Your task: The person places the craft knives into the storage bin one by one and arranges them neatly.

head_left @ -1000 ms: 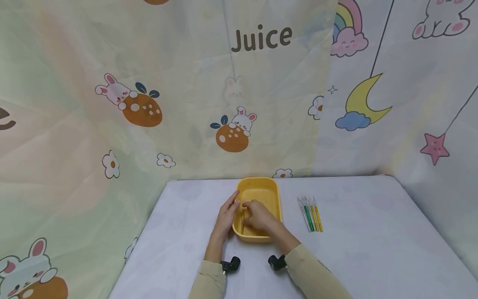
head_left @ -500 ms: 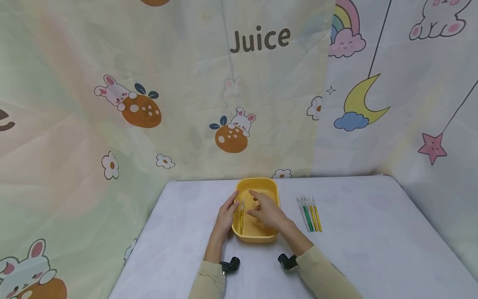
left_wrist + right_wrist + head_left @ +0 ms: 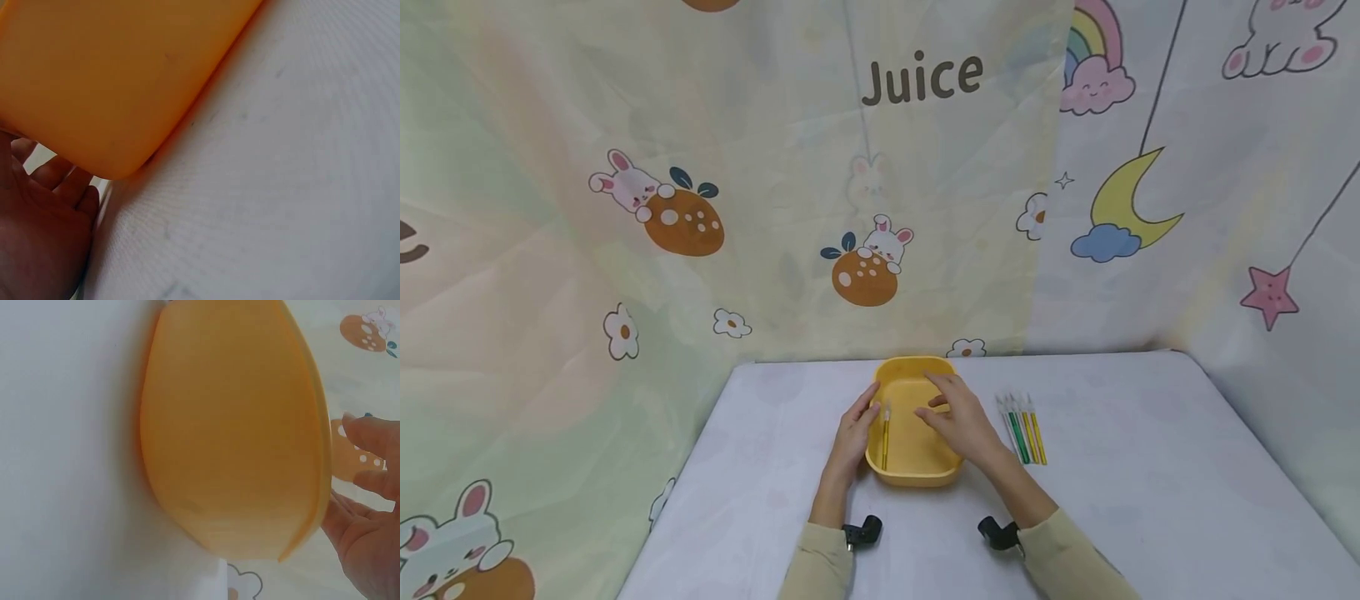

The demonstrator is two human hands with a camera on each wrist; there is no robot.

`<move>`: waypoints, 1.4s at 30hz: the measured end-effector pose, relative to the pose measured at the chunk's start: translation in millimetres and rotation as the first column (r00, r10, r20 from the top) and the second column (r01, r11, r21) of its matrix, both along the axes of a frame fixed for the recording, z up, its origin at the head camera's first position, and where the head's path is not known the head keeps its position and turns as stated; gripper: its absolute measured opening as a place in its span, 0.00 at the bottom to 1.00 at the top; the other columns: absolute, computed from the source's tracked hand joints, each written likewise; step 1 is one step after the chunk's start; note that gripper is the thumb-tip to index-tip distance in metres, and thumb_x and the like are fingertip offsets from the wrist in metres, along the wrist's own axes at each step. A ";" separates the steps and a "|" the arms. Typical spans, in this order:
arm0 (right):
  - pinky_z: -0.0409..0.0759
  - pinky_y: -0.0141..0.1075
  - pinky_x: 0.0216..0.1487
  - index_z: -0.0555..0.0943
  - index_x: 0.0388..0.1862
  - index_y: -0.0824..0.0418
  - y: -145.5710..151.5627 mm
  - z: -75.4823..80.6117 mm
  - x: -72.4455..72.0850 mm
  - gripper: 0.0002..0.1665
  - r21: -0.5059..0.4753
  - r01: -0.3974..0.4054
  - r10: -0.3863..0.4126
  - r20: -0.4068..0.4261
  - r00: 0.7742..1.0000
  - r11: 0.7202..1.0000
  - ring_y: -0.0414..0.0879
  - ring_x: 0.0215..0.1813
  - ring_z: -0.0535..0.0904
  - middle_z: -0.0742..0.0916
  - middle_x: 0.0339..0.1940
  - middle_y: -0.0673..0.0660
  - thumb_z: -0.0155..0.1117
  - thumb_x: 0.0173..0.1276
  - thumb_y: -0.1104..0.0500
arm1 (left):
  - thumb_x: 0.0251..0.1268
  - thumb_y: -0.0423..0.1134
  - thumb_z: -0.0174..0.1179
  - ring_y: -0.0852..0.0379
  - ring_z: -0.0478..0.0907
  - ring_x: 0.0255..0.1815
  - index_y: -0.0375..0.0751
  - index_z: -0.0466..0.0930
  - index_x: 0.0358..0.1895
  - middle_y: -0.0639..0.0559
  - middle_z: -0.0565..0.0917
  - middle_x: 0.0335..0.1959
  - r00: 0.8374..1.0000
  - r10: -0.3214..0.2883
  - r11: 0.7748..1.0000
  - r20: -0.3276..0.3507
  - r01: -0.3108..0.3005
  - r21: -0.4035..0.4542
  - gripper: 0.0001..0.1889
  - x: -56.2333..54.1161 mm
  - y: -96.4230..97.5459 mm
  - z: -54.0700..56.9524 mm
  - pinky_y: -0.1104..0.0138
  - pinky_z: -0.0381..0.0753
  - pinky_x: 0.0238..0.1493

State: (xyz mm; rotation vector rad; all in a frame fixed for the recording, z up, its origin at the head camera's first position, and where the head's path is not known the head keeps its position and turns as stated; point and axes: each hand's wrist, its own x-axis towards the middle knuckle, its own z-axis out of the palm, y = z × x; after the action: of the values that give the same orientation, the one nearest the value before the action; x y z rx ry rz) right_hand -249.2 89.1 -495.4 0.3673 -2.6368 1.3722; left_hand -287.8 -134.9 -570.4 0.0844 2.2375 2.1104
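Note:
A yellow tray (image 3: 917,481) stands on the table in front of me. My left hand (image 3: 852,433) rests against its left side, fingers extended along the rim. In the left wrist view, the fingers (image 3: 59,181) lie beside the tray's outer wall (image 3: 119,81). Inside the tray, along the left wall, lies a slim yellow stick with a pale tip (image 3: 886,439), shaped like a pen. Above the tray's right part, my right hand (image 3: 958,421) hovers with its thumb and fingers spread, holding nothing. The right wrist view shows this hand (image 3: 369,531) beyond the tray's rim.
On the table to the right of the tray, several similar slim sticks (image 3: 1022,429) lie side by side, silvery, green and yellow. A white cloth (image 3: 1150,483) covers the table. A printed curtain (image 3: 775,167) hangs behind its back edge.
My right hand has let go of the yellow stick, leaving it in the tray, and has moved right with its fingers spreading. The left hand has stayed at the tray's side.

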 end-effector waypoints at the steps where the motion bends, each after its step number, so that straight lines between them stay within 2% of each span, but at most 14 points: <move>1: 0.91 0.40 0.50 0.70 0.78 0.54 1.8 -0.1 0.4 0.41 -0.007 0.002 -0.002 0.000 1.000 1.000 0.50 0.57 0.86 0.78 0.69 0.58 0.75 0.69 0.53 | 0.81 0.48 0.53 0.53 0.56 0.85 0.66 0.72 0.75 0.60 0.66 0.81 1.000 0.002 1.000 0.001 -0.002 0.000 0.23 0.0 -0.2 -0.1 0.50 0.52 0.86; 8: 0.89 0.43 0.55 0.70 0.78 0.58 13.4 -2.4 0.5 0.39 -0.051 0.007 -0.008 -0.031 0.999 0.999 0.52 0.58 0.85 0.76 0.71 0.63 0.73 0.71 0.53 | 0.81 0.47 0.54 0.53 0.55 0.85 0.64 0.72 0.76 0.59 0.67 0.81 1.000 0.005 1.000 -0.009 -0.005 0.002 0.23 1.0 -0.9 0.1 0.50 0.51 0.86; 14: 0.86 0.47 0.62 0.71 0.77 0.60 23.5 -6.8 1.1 0.39 -0.077 0.041 -0.047 -0.082 0.996 0.996 0.54 0.58 0.84 0.77 0.70 0.63 0.73 0.71 0.54 | 0.81 0.50 0.54 0.53 0.55 0.85 0.64 0.71 0.76 0.60 0.67 0.81 1.000 -0.006 1.000 -0.018 0.006 0.006 0.24 1.3 0.1 1.1 0.51 0.51 0.86; 19: 0.86 0.51 0.60 0.71 0.76 0.64 30.7 -9.6 -1.0 0.38 -0.166 0.026 -0.055 -0.175 0.983 0.986 0.62 0.57 0.84 0.77 0.68 0.69 0.74 0.69 0.62 | 0.81 0.50 0.54 0.53 0.55 0.85 0.63 0.72 0.76 0.59 0.67 0.81 1.000 -0.002 1.000 -0.028 0.002 0.006 0.24 1.3 0.4 1.8 0.51 0.52 0.86; 22: 0.87 0.50 0.58 0.72 0.75 0.63 36.0 -9.2 -1.4 0.38 -0.189 0.048 -0.087 -0.204 0.975 0.981 0.62 0.56 0.85 0.78 0.67 0.68 0.75 0.68 0.63 | 0.81 0.49 0.54 0.52 0.55 0.85 0.62 0.71 0.76 0.58 0.67 0.81 1.000 -0.002 1.000 -0.031 0.002 0.009 0.24 1.4 0.4 1.8 0.51 0.52 0.86; 26: 0.87 0.49 0.58 0.72 0.75 0.60 43.4 -8.3 -1.3 0.38 -0.178 0.086 -0.122 -0.204 0.971 0.980 0.58 0.56 0.85 0.78 0.68 0.64 0.74 0.69 0.61 | 0.81 0.48 0.54 0.52 0.55 0.85 0.62 0.72 0.76 0.58 0.67 0.81 1.000 -0.001 1.000 -0.027 0.001 0.005 0.24 1.2 0.0 1.3 0.50 0.52 0.86; 32: 0.87 0.47 0.59 0.71 0.77 0.59 50.7 -9.2 -1.8 0.38 -0.153 0.106 -0.133 -0.180 0.975 0.983 0.56 0.58 0.84 0.77 0.70 0.63 0.73 0.70 0.59 | 0.81 0.47 0.54 0.55 0.56 0.85 0.63 0.72 0.76 0.60 0.67 0.80 1.000 0.001 1.000 -0.016 0.000 0.012 0.23 0.4 0.2 0.6 0.52 0.51 0.86; 42: 0.86 0.49 0.60 0.70 0.77 0.60 61.5 -12.6 -5.1 0.38 -0.110 0.147 -0.161 -0.132 0.978 0.983 0.58 0.60 0.83 0.75 0.72 0.64 0.72 0.72 0.57 | 0.81 0.48 0.54 0.55 0.56 0.85 0.63 0.72 0.76 0.60 0.67 0.81 1.000 -0.006 1.000 -0.020 0.007 0.018 0.24 1.3 0.7 0.0 0.51 0.52 0.86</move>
State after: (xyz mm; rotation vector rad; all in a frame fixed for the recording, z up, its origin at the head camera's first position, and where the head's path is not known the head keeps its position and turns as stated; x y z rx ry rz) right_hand -254.3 150.6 -508.0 0.2321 -2.4174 1.3691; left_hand -286.5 -134.2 -570.4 0.1135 2.2259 2.1364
